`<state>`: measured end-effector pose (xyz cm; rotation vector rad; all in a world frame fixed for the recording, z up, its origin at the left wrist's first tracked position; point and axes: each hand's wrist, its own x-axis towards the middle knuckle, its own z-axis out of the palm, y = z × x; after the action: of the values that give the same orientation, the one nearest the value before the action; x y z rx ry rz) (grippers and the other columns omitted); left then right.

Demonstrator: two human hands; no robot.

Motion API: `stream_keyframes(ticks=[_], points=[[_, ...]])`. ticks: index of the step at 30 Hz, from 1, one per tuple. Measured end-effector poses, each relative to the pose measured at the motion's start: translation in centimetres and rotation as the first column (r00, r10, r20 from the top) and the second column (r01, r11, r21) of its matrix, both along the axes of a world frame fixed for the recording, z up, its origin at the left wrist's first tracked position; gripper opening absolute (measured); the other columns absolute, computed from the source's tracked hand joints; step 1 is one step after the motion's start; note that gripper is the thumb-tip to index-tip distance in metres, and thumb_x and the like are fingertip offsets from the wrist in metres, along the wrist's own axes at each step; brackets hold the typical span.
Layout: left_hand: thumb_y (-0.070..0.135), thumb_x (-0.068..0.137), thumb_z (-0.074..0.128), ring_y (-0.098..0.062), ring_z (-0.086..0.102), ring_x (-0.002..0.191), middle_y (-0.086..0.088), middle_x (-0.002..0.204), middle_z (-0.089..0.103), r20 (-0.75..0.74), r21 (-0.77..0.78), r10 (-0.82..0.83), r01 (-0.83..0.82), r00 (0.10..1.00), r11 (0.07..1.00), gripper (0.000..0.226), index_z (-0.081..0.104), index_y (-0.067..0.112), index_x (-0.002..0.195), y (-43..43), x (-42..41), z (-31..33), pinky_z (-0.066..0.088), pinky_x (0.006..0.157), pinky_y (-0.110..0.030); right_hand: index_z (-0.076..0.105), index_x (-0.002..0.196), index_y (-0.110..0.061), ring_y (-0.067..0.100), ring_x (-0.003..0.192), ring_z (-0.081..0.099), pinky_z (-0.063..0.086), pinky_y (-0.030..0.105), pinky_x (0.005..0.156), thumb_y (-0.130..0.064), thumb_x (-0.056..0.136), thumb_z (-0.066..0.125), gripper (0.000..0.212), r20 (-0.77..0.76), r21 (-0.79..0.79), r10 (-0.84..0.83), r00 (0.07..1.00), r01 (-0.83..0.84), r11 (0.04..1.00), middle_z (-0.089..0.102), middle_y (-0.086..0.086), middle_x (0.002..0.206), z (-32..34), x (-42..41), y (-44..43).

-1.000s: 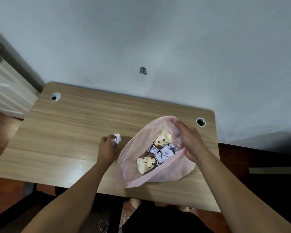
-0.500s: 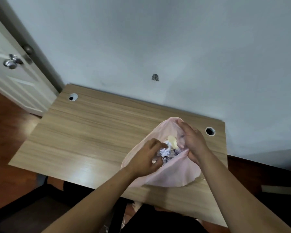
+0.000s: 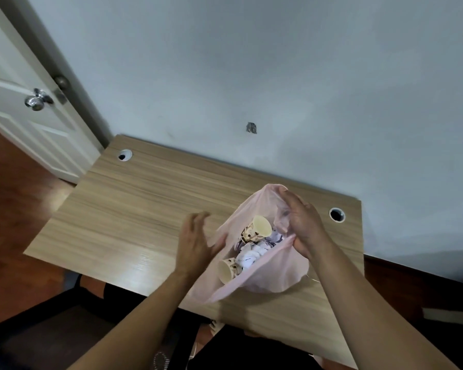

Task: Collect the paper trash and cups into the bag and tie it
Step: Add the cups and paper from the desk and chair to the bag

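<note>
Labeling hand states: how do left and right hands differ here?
Left hand is open, fingers spread, holding nothing; right hand is closed on the pink bag rim. Left hand is motion-blurred beside the bag's left edge; right hand is sharp at its far-right rim. Both are bare, above the wooden table.

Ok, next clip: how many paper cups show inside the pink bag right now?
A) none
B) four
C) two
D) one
C: two spotted cups lie in the pink bag, one cup toward the far side and another cup nearer the person, with crumpled paper between them.
</note>
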<state>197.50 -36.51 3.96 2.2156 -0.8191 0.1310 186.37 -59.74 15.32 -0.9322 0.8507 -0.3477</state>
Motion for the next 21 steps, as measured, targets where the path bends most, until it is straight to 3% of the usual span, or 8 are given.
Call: stream_keyframes(ticks=[3, 6, 7, 9, 11, 15, 17, 21], points=[[0.071, 0.063, 0.094, -0.013, 0.056, 0.11, 0.007, 0.124, 0.052, -0.307, 0.227, 0.076, -0.004, 0.949, 0.974, 0.108, 0.047, 0.026, 0.149, 3.7, 1.7, -2.5, 0.048, 0.089, -0.038, 0.086, 0.118, -0.014, 0.028, 0.108, 0.064, 0.049, 0.046, 0.093, -0.029, 0.102, 0.078, 0.024, 0.04, 0.021, 0.011, 0.999, -0.012, 1.0, 0.082, 0.011, 0.128, 1.0, 0.8, 0.7], [0.064, 0.084, 0.081, -0.025, 0.068, 0.096, 0.004, 0.098, 0.067, -0.6, 0.399, 0.076, 0.215, 0.796, 0.891, 0.041, 0.068, 0.03, 0.102, 6.0, 2.2, -3.2, 0.05, 0.072, -0.031, 0.086, 0.119, -0.013, 0.027, 0.111, 0.069, 0.051, 0.045, 0.096, -0.03, 0.1, 0.079, 0.026, 0.054, 0.011, 0.032, 0.998, -0.032, 0.999, 0.082, 0.008, 0.128, 1.5, 1.9, 1.3], [0.054, 0.092, 0.076, -0.032, 0.07, 0.088, 0.002, 0.081, 0.068, -0.629, 0.362, 0.105, 0.17, 0.77, 0.917, 0.028, 0.068, 0.028, 0.082, 6.6, 2.5, -3.2, 0.047, 0.064, -0.026, 0.086, 0.119, -0.013, 0.029, 0.11, 0.067, 0.05, 0.047, 0.095, -0.031, 0.099, 0.081, 0.027, 0.059, 0.01, 0.046, 0.997, -0.046, 0.999, 0.081, 0.01, 0.129, 1.8, 2.3, 1.6], [0.036, 0.1, 0.069, -0.031, 0.073, 0.081, 0.003, 0.069, 0.072, -0.598, 0.299, 0.195, -0.01, 0.777, 0.954, 0.029, 0.071, 0.036, 0.07, 7.6, 4.0, -3.0, 0.045, 0.059, -0.022, 0.086, 0.12, -0.013, 0.031, 0.107, 0.066, 0.049, 0.045, 0.095, -0.032, 0.098, 0.082, 0.03, 0.073, 0.011, 0.061, 0.995, -0.062, 0.998, 0.08, 0.012, 0.131, 2.2, 2.9, 1.7], [0.032, 0.102, 0.067, -0.026, 0.076, 0.08, 0.003, 0.072, 0.077, -0.574, 0.198, 0.241, -0.152, 0.783, 0.968, 0.029, 0.078, 0.038, 0.077, 8.2, 5.6, -0.6, 0.05, 0.063, -0.028, 0.083, 0.125, -0.012, 0.025, 0.107, 0.075, 0.058, 0.04, 0.096, -0.031, 0.099, 0.08, 0.033, 0.077, -0.003, 0.059, 0.995, -0.059, 0.998, 0.082, 0.008, 0.128, 2.4, 3.5, 1.5], [0.054, 0.106, 0.059, -0.01, 0.07, 0.064, 0.007, 0.069, 0.079, -0.625, 0.026, 0.273, -0.33, 0.731, 0.944, 0.043, 0.088, 0.029, 0.086, 8.2, 9.3, 6.0, 0.053, 0.061, -0.028, 0.084, 0.124, -0.021, 0.029, 0.123, 0.071, 0.06, 0.044, 0.101, -0.043, 0.097, 0.08, 0.035, 0.062, -0.046, 0.125, 0.99, -0.122, 0.991, 0.077, 0.01, 0.139, 1.7, 4.3, 0.9], [0.059, 0.105, 0.055, -0.01, 0.068, 0.066, 0.003, 0.077, 0.081, -0.631, -0.021, 0.272, -0.366, 0.727, 0.931, 0.046, 0.089, 0.031, 0.091, 8.5, 11.0, 8.3, 0.053, 0.066, -0.031, 0.085, 0.121, -0.023, 0.024, 0.116, 0.073, 0.06, 0.037, 0.084, -0.041, 0.1, 0.076, 0.029, 0.052, -0.047, 0.149, 0.987, -0.147, 0.988, 0.079, 0.006, 0.136, 1.3, 4.6, 1.1], [0.056, 0.105, 0.056, -0.008, 0.056, 0.05, 0.0, 0.067, 0.071, -0.624, -0.036, 0.307, -0.419, 0.719, 0.907, 0.044, 0.088, 0.029, 0.095, 9.5, 12.8, 9.0, 0.044, 0.054, -0.028, 0.083, 0.124, -0.017, 0.017, 0.088, 0.077, 0.06, 0.03, 0.071, -0.033, 0.105, 0.073, 0.027, 0.005, -0.052, 0.156, 0.988, -0.155, 0.986, 0.083, -0.001, 0.114, 0.3, 5.1, 2.2]])
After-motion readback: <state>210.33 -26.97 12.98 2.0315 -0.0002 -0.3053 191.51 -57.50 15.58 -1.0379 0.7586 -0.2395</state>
